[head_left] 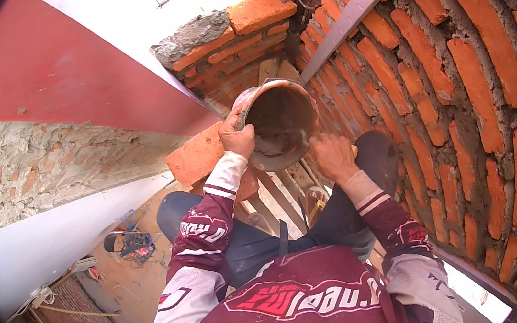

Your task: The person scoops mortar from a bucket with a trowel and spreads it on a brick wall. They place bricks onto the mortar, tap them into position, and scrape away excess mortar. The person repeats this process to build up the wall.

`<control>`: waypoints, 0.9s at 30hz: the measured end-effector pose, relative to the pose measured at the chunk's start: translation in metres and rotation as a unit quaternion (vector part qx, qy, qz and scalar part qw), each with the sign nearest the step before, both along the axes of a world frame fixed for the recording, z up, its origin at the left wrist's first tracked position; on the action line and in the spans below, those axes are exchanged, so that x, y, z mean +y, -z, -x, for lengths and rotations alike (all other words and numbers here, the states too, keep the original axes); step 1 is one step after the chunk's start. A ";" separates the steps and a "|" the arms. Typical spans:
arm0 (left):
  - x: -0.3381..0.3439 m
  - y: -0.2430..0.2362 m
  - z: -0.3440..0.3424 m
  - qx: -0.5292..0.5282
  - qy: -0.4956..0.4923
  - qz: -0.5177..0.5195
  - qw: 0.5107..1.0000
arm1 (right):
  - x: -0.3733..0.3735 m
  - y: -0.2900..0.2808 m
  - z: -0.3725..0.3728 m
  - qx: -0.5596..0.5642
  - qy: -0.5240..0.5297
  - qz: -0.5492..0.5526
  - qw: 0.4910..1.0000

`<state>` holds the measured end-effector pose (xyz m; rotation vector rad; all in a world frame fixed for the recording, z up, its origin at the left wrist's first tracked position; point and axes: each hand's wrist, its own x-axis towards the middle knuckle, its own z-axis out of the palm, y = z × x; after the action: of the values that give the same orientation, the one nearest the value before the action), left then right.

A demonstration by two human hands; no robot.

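Observation:
A round, mortar-smeared bucket [286, 108] is tipped in front of me, its mouth facing me and a dark interior with some grey residue near the bottom. My left hand [236, 136] grips its left rim, thumb over the inner edge. Close against the bucket's right side, my right hand [332, 157] is closed around a tool, of which a pale wooden handle end [355, 152] shows; the rest of that tool is hidden. Loose orange bricks [197, 155] lie just below and left of the bucket.
A brick wall [412, 84] with rough mortar joints rises on the right, a metal bar [344, 32] leaning along it. Fresh mortar [197, 34] tops a low brick section at the far corner. Wooden planks [276, 200] lie beneath me; far below, a tool pile [133, 245] rests on the floor.

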<state>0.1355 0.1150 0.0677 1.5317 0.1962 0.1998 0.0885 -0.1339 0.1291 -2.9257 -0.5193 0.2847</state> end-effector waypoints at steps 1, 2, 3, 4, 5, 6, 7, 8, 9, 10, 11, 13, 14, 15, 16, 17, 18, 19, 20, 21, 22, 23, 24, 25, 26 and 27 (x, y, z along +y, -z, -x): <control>-0.002 -0.001 0.000 -0.003 0.005 -0.032 0.999 | -0.004 -0.006 -0.009 0.014 0.022 0.019 0.999; -0.005 -0.003 0.002 -0.027 0.009 -0.061 0.998 | -0.006 -0.010 -0.020 0.017 0.042 0.034 0.998; -0.008 -0.003 0.002 -0.041 0.011 -0.091 0.995 | -0.005 -0.011 -0.033 0.035 0.063 0.057 0.996; -0.011 -0.004 0.002 -0.041 0.008 -0.084 0.996 | -0.001 -0.008 -0.041 0.026 0.078 0.072 0.994; -0.014 -0.004 0.002 -0.043 0.002 -0.074 0.996 | 0.005 -0.003 -0.046 0.104 0.059 0.094 0.988; -0.016 -0.004 0.002 -0.036 -0.004 -0.064 0.997 | 0.011 0.005 -0.049 0.155 0.034 0.109 0.981; -0.016 -0.004 0.002 -0.030 -0.011 -0.054 0.998 | 0.014 0.014 -0.049 0.185 0.005 0.105 0.977; -0.017 -0.003 0.002 -0.030 -0.007 -0.050 0.998 | 0.019 0.025 -0.039 0.230 0.044 0.033 0.972; -0.016 -0.003 0.003 -0.033 -0.006 -0.046 0.998 | 0.019 0.036 -0.033 0.238 0.064 -0.038 0.968; -0.014 -0.002 0.002 -0.036 -0.008 -0.043 0.998 | 0.017 0.046 -0.027 0.245 0.076 -0.116 0.960; -0.013 -0.002 0.004 -0.039 0.000 -0.055 0.998 | 0.014 0.055 -0.019 0.273 0.108 -0.159 0.943; -0.011 -0.001 0.003 -0.030 0.019 -0.078 0.996 | 0.010 0.069 -0.009 0.287 0.081 -0.291 0.909; -0.011 -0.001 0.002 -0.040 0.022 -0.070 0.997 | 0.010 0.072 -0.005 0.287 0.071 -0.299 0.907; -0.012 0.000 0.002 -0.028 0.020 -0.063 0.997 | 0.010 0.073 -0.003 0.279 0.053 -0.322 0.903; -0.012 0.001 0.000 -0.018 0.017 -0.057 0.998 | 0.011 0.072 -0.003 0.297 0.067 -0.302 0.904; -0.012 0.001 -0.001 -0.021 0.011 -0.048 0.999 | 0.014 0.068 -0.004 0.303 0.066 -0.304 0.901; -0.012 0.002 -0.003 -0.023 0.004 -0.040 0.999 | 0.017 0.063 -0.005 0.322 0.067 -0.295 0.897; -0.011 0.003 -0.004 -0.024 -0.005 -0.029 0.999 | 0.021 0.058 -0.006 0.341 0.089 -0.310 0.883; -0.010 0.004 -0.005 -0.013 -0.009 -0.016 1.000 | 0.022 0.051 -0.007 0.371 0.115 -0.312 0.867; -0.008 0.005 -0.006 -0.002 -0.012 -0.001 1.000 | 0.023 0.044 -0.008 0.405 0.146 -0.316 0.846; -0.007 0.006 -0.007 0.014 -0.018 0.012 1.000 | 0.023 0.038 -0.010 0.410 0.150 -0.322 0.840; -0.005 0.008 -0.008 0.002 -0.023 0.011 1.000 | 0.021 0.032 -0.012 0.420 0.157 -0.329 0.831; -0.003 0.010 -0.010 -0.007 -0.033 0.010 0.999 | 0.019 0.027 -0.016 0.429 0.163 -0.334 0.823; -0.001 0.011 -0.012 0.001 -0.045 0.010 0.999 | 0.015 0.023 -0.019 0.428 0.159 -0.336 0.824; 0.001 0.013 -0.012 -0.003 -0.055 0.021 0.998 | 0.010 0.019 -0.023 0.428 0.154 -0.337 0.824; 0.003 0.014 -0.012 0.009 -0.065 0.033 0.997 | 0.006 0.015 -0.027 0.430 0.140 -0.351 0.820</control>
<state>0.1480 0.1183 0.0534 1.4564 0.3149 0.2797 0.1154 -0.1281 0.1139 -1.8343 -0.0130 1.0329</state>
